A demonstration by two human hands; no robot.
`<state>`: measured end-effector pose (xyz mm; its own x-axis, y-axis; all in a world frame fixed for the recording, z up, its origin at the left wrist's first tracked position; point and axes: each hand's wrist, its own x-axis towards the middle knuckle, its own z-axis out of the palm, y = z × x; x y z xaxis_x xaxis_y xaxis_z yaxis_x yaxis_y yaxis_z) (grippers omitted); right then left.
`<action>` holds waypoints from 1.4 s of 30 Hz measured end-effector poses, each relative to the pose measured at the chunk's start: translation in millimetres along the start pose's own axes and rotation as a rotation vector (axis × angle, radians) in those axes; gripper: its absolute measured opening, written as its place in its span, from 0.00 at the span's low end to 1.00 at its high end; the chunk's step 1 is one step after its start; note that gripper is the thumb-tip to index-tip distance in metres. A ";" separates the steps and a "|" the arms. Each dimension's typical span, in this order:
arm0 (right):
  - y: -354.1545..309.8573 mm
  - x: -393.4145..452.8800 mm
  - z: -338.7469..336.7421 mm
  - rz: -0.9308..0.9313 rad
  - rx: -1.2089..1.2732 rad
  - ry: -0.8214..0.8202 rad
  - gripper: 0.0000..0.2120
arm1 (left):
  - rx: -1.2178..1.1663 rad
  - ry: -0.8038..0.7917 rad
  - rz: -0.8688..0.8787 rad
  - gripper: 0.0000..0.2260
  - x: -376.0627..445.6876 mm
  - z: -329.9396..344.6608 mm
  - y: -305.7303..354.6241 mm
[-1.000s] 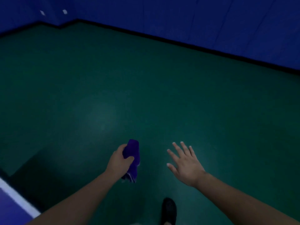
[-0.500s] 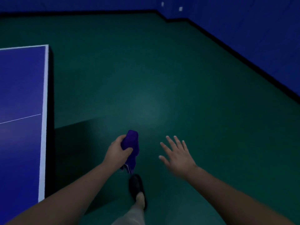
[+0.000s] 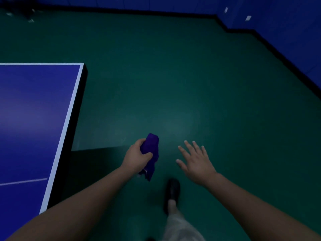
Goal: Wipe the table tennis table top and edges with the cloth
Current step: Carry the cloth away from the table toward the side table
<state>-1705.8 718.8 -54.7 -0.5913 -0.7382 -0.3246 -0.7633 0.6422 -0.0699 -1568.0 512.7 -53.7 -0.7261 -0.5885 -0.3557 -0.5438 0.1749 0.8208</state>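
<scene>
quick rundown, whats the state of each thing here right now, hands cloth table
left hand: gripping the cloth, over the floor
right hand: empty, fingers spread
purple cloth: bunched, tail hanging below the fist, not touching the table
table tennis table: blue top bare where visible, nothing wiping it
black shoe: on the green floor

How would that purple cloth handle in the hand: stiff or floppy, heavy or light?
Probably floppy: the cloth bunches in the left hand and its loose end droops below the grip. Likely light, since that hand alone carries it. It seems unlikely to slip while bunched.
</scene>
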 end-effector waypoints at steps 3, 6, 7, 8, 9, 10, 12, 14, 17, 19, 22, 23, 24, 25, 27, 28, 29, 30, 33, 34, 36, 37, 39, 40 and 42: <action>12.9 93.3 -22.7 -0.050 -0.013 -0.007 0.32 | -0.012 0.049 -0.039 0.27 83.8 -16.1 17.0; 19.5 185.0 -48.9 -0.113 -0.016 -0.019 0.32 | -0.006 0.097 -0.094 0.28 157.7 -34.7 33.6; 19.4 220.9 -61.0 -0.147 -0.017 -0.021 0.32 | -0.011 0.121 -0.124 0.28 183.4 -43.1 40.9; 17.0 255.8 -74.7 -0.175 -0.007 -0.023 0.32 | -0.022 0.144 -0.146 0.29 208.7 -53.2 49.4; 12.5 291.4 -91.0 -0.205 -0.012 -0.031 0.32 | -0.027 0.169 -0.160 0.29 233.9 -65.7 58.8; 6.8 326.4 -106.9 -0.250 -0.019 -0.044 0.32 | -0.041 0.203 -0.167 0.28 257.9 -80.0 66.1; -9.4 391.1 -136.8 -0.346 -0.035 -0.065 0.32 | -0.065 0.281 -0.184 0.28 297.9 -113.3 77.3; -31.3 454.3 -165.0 -0.435 -0.050 -0.040 0.32 | -0.130 0.364 -0.198 0.27 334.8 -148.4 81.2; -67.4 551.1 -196.7 -0.541 -0.083 -0.018 0.32 | -0.206 0.477 -0.232 0.25 398.0 -201.0 76.7; -88.3 617.3 -211.1 -0.593 -0.110 -0.013 0.32 | -0.250 0.536 -0.265 0.25 448.9 -232.6 71.8; -118.3 715.4 -235.7 -0.626 -0.148 -0.026 0.32 | -0.292 0.571 -0.278 0.26 533.2 -279.3 67.8; -127.4 746.6 -245.2 -0.627 -0.159 -0.036 0.32 | -0.302 0.569 -0.287 0.26 562.2 -295.8 68.3; -135.2 776.7 -255.6 -0.627 -0.162 -0.046 0.32 | -0.316 0.564 -0.296 0.26 590.9 -312.6 70.4; -143.2 808.7 -268.1 -0.627 -0.151 -0.036 0.32 | -0.324 0.567 -0.297 0.26 622.1 -331.2 74.3; -160.1 871.4 -299.7 -0.621 -0.164 -0.026 0.33 | -0.298 0.582 -0.283 0.26 683.6 -369.8 85.9; -166.0 902.6 -314.2 -0.619 -0.169 -0.012 0.33 | -0.273 0.600 -0.278 0.26 714.1 -389.3 93.0; -170.9 930.5 -329.5 -0.614 -0.174 -0.004 0.33 | -0.252 0.608 -0.282 0.26 742.8 -407.6 102.8; -175.0 955.8 -344.4 -0.603 -0.162 0.002 0.33 | -0.248 0.607 -0.283 0.26 770.5 -424.5 112.9; -186.4 1036.9 -381.0 -0.571 -0.108 0.031 0.34 | -0.257 0.571 -0.254 0.26 856.2 -471.6 135.8; -190.1 1066.1 -389.9 -0.567 -0.108 0.024 0.34 | -0.257 0.556 -0.244 0.26 884.6 -486.3 140.1; -198.4 1126.3 -401.9 -0.567 -0.123 0.007 0.35 | -0.246 0.544 -0.242 0.26 941.0 -513.7 142.3; -204.2 1158.2 -406.4 -0.579 -0.131 -0.002 0.35 | -0.243 0.548 -0.250 0.26 968.9 -528.3 141.7; -221.8 1225.5 -418.8 -0.607 -0.133 -0.005 0.37 | -0.242 0.571 -0.263 0.27 1024.3 -559.2 140.3; -233.3 1260.6 -426.7 -0.623 -0.135 -0.005 0.38 | -0.237 0.589 -0.273 0.27 1051.5 -576.2 139.6; -259.6 1327.2 -445.7 -0.677 -0.136 -0.023 0.40 | -0.244 0.637 -0.318 0.26 1098.0 -611.2 139.8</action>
<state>-2408.4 -519.7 -47.0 0.0311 -0.9620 -0.2714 -0.9893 0.0091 -0.1458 -2184.0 -591.5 -56.3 -0.1252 -0.9374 -0.3251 -0.5238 -0.2158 0.8240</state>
